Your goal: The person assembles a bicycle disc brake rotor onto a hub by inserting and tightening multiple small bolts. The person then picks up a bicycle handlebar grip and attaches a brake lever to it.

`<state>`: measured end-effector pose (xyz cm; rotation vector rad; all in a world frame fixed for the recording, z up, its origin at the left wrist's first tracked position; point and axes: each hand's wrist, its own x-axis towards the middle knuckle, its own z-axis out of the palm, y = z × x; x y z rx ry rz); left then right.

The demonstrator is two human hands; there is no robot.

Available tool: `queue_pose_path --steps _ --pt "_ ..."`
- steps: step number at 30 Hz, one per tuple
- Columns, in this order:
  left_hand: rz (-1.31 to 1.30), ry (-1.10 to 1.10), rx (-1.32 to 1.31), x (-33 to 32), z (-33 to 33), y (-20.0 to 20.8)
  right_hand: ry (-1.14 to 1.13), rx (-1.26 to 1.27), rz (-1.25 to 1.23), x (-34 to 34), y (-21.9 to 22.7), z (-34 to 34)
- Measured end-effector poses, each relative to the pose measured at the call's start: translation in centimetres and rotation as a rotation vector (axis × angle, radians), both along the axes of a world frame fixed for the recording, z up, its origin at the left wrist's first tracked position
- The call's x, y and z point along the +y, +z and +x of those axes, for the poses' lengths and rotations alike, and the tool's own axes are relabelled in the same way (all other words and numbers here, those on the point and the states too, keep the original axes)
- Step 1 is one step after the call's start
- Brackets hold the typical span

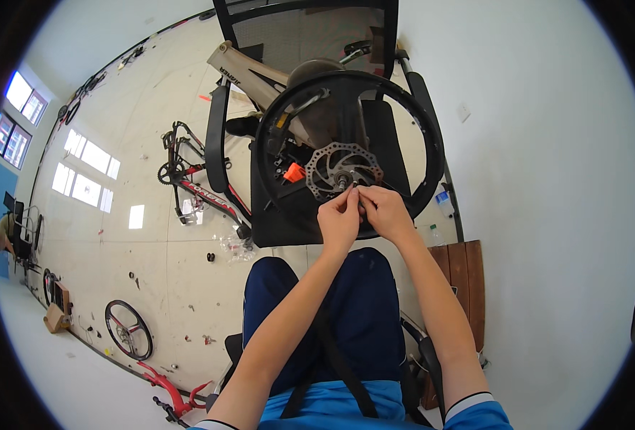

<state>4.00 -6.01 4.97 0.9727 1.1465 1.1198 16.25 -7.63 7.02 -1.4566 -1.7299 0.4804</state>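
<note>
A black bicycle wheel (436, 147) lies flat over the chair seat in front of me. A silver brake disc (320, 163) with a perforated edge is mounted around its hub (342, 178). My left hand (340, 219) and my right hand (385, 213) meet at the near side of the hub, beside the axle. Thumbs and fingertips of both are pinched together. Whatever sits between them is too small and covered to make out. Beneath the wheel rest a pale bicycle frame (260, 77) and an orange piece (294, 173).
The black chair (271, 228) has armrests on both sides. A red and black bicycle frame (206, 193) lies on the floor at left, near a loose wheel (129, 330) and a red frame part (174, 390). To the right stand a wooden box (468, 279), a bottle (436, 235) and a white wall (547, 215).
</note>
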Motion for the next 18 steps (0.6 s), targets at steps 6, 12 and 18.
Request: queue_pose_path --steps 6,12,18 --pt "0.014 0.031 0.014 0.5 -0.1 -0.6 -0.061 0.15 -0.054 0.0 -0.7 -1.0" --pt "0.048 0.077 0.15 0.8 0.0 -0.8 -0.141 0.343 -0.186 -0.4 -1.1 -1.9" --pt "0.005 0.04 0.186 0.6 -0.8 0.3 0.04 0.201 -0.164 0.7 -0.2 0.0"
